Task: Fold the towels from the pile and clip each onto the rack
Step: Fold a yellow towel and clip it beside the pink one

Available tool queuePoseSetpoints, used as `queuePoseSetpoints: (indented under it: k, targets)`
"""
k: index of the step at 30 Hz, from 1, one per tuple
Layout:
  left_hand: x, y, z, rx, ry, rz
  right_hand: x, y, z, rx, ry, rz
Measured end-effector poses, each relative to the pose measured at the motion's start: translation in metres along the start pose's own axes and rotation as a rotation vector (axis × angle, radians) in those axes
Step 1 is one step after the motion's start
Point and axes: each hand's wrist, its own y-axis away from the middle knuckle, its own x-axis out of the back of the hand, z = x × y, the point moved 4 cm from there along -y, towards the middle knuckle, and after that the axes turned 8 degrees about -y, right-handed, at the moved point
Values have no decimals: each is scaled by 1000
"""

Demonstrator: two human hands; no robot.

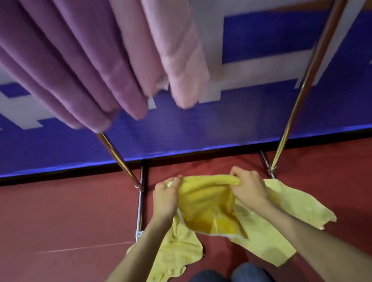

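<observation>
So here's where I'm at: both hands are on the bright yellow cloth towel [208,208]. My left hand [166,198] pinches one end of the bunched top edge and my right hand [249,189] is curled round the other, fingers closed on fabric on both sides. That gathered edge is the long axis, and it runs straight left to right between my fists, roughly in line with the blue and white banner wall [224,126] behind. The middle sags toward me and the paler loose ends hang past both wrists, low over the dark red floor [53,218]. Neither hand is nearer, they're level, so I reckon the fold comes from bringing one fist across to the other. The chrome tube rack [289,119] is right ahead and above, with folded mauve towels [63,61] and a pale pink folded towel [181,63] hanging toward the left. The open room looks to be right of the pink one, between it and the right-hand upright (can't see the rail or any clips, so that's a guess). One snag risk: my left dangling end sits just beside the rack's foot bar.
</observation>
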Motion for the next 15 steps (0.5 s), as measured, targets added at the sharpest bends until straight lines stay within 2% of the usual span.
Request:
queuePoseSetpoints:
  k: [3, 8, 15]
  targets:
    - [28, 30, 77, -50, 41, 34, 63, 7, -63, 40, -28, 63]
    - [71, 84, 200, -95, 68, 104, 171, 24, -162, 97, -16, 62]
    - [125, 152, 353, -123, 18, -121, 313, 49, -295, 164, -133, 33]
